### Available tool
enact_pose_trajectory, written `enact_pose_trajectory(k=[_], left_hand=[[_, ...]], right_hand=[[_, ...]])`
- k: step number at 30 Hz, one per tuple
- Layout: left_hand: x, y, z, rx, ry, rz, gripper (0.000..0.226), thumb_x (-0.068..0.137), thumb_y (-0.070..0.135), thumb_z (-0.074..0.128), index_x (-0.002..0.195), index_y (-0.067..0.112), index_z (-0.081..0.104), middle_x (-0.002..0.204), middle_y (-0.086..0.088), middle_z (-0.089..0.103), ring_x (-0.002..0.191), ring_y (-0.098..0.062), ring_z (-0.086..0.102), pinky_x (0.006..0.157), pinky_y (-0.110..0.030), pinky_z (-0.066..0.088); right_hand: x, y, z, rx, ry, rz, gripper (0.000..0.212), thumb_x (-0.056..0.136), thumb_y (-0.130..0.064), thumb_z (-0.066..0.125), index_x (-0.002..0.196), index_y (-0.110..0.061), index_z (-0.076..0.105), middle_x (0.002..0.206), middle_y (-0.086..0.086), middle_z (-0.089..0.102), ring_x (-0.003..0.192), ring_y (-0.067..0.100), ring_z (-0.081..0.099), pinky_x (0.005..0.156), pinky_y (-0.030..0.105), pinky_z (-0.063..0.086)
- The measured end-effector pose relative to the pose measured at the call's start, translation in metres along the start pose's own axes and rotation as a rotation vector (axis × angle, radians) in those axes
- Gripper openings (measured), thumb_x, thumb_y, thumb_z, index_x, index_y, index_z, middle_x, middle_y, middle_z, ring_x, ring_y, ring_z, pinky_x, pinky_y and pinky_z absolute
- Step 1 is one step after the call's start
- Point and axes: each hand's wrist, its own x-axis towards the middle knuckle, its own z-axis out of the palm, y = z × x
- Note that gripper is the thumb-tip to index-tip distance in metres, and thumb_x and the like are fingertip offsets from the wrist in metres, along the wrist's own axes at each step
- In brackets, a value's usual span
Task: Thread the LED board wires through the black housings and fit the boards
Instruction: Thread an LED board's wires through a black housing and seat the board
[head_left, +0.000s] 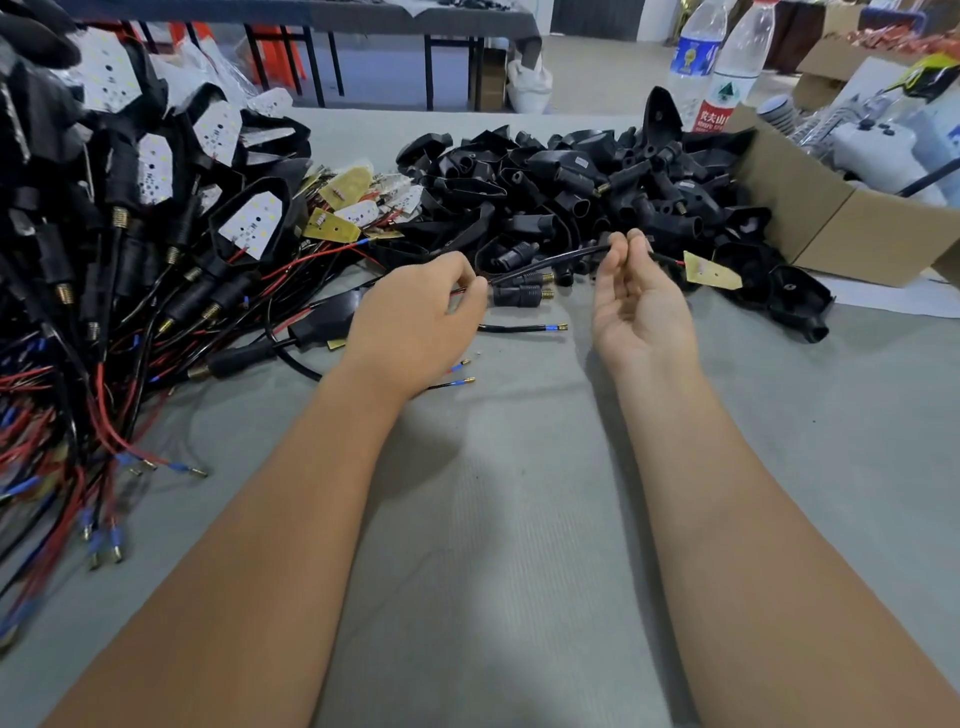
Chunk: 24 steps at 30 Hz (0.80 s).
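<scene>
Grey table (519, 519), both hands (apart) pinching wire (545, 264)

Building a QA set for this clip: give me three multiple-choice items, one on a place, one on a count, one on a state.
1. Where is the pile of empty black housings?
A. left of the finished units
B. between the finished units and the cardboard box
C. inside the box

2. How many water bottles stand behind the pile?
A. one
B. two
C. four

3. What is the right hand doing?
A. pinching the wire beside the LED board
B. resting flat
C. holding a bottle

Answers: B, box sits right; B, two caps show; A, fingertips close on wire.
</scene>
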Motion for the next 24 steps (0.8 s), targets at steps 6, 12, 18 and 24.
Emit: enact_pose_trajectory(k=[6,12,18,24], left_hand=[[0.0,0.007,0.004,0.032,-0.054,0.08,0.033,0.101,0.035,0.041,0.076,0.013,0.044,0.061,0.001,0.046,0.067,-0.026,0.048,0.057,-0.035,0.028],[-0.002,0.002,0.013,0.084,-0.084,0.12,0.027,0.102,0.035,0.039,0.087,0.016,0.051,0.063,0.003,0.046,0.073,-0.027,0.051,0.058,-0.035,0.028],[0.003,-0.004,0.015,-0.023,-0.068,-0.03,0.023,0.101,0.039,0.039,0.088,0.025,0.052,0.063,0.003,0.055,0.07,-0.022,0.055,0.055,-0.034,0.032],[0.013,-0.01,0.021,-0.134,-0.152,-0.128,0.022,0.097,0.037,0.046,0.083,0.027,0.06,0.063,0.007,0.055,0.064,-0.011,0.052,0.059,-0.032,0.038]], right_hand=[[-0.002,-0.006,-0.003,0.082,0.008,-0.075,0.008,0.095,0.002,0.056,0.092,0.004,0.063,0.086,0.013,0.064,0.069,0.014,0.065,0.059,0.018,0.057],[0.004,-0.014,-0.006,0.023,-0.084,-0.079,0.01,0.096,-0.002,0.054,0.099,0.001,0.064,0.081,0.011,0.067,0.061,0.012,0.063,0.062,0.019,0.055],[0.02,-0.009,0.007,-1.078,-0.231,-0.259,0.062,0.083,0.014,0.041,0.131,-0.023,0.052,0.119,0.005,0.063,0.092,0.012,0.06,0.073,0.022,0.05],[0.065,-0.047,0.006,-2.285,0.122,-0.673,0.061,0.091,-0.033,0.053,0.149,-0.036,0.034,0.16,0.015,0.015,0.145,0.037,0.01,0.117,0.048,0.008]])
